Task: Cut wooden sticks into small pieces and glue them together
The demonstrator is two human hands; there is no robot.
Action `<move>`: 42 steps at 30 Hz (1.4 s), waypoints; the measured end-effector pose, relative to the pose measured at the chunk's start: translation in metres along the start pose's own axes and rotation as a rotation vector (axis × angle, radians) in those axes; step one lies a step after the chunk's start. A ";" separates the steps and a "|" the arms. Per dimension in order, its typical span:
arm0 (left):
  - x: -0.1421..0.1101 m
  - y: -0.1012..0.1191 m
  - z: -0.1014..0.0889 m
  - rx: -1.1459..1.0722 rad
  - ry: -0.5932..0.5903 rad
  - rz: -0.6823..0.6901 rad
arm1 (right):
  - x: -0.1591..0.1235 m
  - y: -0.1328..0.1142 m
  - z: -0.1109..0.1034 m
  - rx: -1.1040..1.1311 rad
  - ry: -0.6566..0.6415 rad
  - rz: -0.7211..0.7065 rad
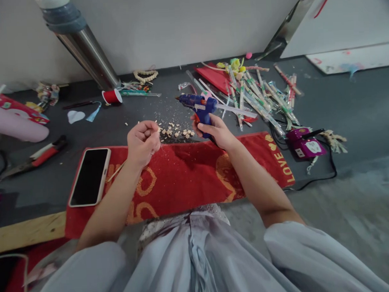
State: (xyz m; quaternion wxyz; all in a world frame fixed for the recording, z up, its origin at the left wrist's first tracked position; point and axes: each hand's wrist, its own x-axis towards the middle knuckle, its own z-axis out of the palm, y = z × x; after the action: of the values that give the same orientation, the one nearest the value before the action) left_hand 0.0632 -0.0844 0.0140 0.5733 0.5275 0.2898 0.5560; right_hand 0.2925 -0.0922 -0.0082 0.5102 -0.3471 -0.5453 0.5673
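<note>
Above the dark, smooth tabletop (355, 106), one blue plastic glue gun (203, 107) is pointing leftward, with one translucent rod (236, 110) sticking out behind it. The right hand (217, 130) is wrapping its fingers firmly around the gun's handle, while the left hand (143, 141) is holding its thumb and curled fingertips together; whether they are pinching some tiny piece, I cannot tell. Between the hands, pale, chunky crumbs (176, 132) are lying in a loose scatter, too many to count. One red, woven cloth (185, 176) with yellow lettering is spreading below, and one flat, glossy phone (89, 177) is resting on its left end. Farther out, one steel bottle (89, 51), one round spool (112, 97) of red thread and one pair of pliers (38, 160) are sitting leftward; plastic-wrapped strips (255, 95), tangled beyond counting, are heaping up to the right near one purple, boxy device (304, 142).
</note>
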 end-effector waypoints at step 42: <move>-0.001 -0.023 -0.005 -0.059 0.164 -0.338 | -0.020 0.000 0.011 0.066 -0.195 0.222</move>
State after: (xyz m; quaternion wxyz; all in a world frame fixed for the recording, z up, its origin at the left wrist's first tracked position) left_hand 0.0658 -0.0799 -0.0095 0.6480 0.4071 0.4036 0.5015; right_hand 0.2870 -0.1144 -0.0095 0.4000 -0.3314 -0.5316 0.6690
